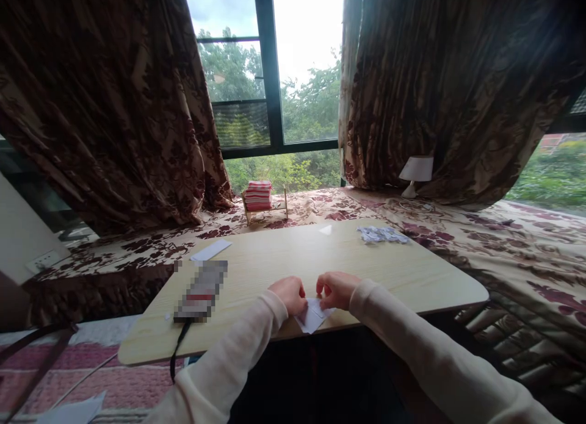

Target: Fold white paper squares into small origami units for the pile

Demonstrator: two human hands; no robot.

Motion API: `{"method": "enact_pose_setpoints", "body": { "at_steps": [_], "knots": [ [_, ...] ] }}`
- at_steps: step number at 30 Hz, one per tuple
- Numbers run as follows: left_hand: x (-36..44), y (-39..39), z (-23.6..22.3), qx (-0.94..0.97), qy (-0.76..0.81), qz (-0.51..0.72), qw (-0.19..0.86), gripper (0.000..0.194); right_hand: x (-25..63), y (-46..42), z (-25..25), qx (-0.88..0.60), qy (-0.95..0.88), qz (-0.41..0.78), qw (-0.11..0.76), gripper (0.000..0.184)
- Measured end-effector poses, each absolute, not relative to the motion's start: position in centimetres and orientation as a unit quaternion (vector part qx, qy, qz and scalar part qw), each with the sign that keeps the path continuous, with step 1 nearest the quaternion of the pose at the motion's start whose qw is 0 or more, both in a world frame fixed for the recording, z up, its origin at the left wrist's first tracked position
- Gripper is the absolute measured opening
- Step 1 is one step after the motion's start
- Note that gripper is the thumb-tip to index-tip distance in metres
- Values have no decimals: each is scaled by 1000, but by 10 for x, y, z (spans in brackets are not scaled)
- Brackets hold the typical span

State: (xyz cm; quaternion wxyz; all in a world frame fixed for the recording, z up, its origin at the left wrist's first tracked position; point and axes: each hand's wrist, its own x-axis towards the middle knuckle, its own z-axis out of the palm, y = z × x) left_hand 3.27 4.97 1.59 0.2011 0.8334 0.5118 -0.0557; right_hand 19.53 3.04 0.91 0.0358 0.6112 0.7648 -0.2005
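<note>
A small piece of folded white paper [313,319] lies at the near edge of the light wooden table [284,256], one pointed corner towards me. At its left side my left hand [289,294] is closed, fingers curled down onto the paper. From the other side my right hand [337,288] pinches the paper's upper right part with bent fingers. The fingertips partly cover the sheet's upper edge. Further back on the tabletop lies a pile of small folded white paper pieces [382,234], and at the left a few flat white sheets [211,251].
A blurred-out dark object [201,290] with a black cord lies on the table's left. Behind the table stand a small rack with red-and-white striped cloths [259,196] and a white lamp [416,169]. Patterned curtains [137,107] flank the window.
</note>
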Motion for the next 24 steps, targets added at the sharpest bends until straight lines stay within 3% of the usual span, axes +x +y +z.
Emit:
{"method": "enact_pose_setpoints", "body": {
  "at_steps": [8,17,24],
  "knots": [
    [28,48,12,815,509,9,277,29,201,33,1,590,768,-231,-91,26],
    [16,25,-8,729,475,260,417,24,211,19,-23,505,658,-362,-425,30],
    [22,42,-11,677,450,318,489,27,192,35,-47,447,585,-438,-516,29]
  ]
}}
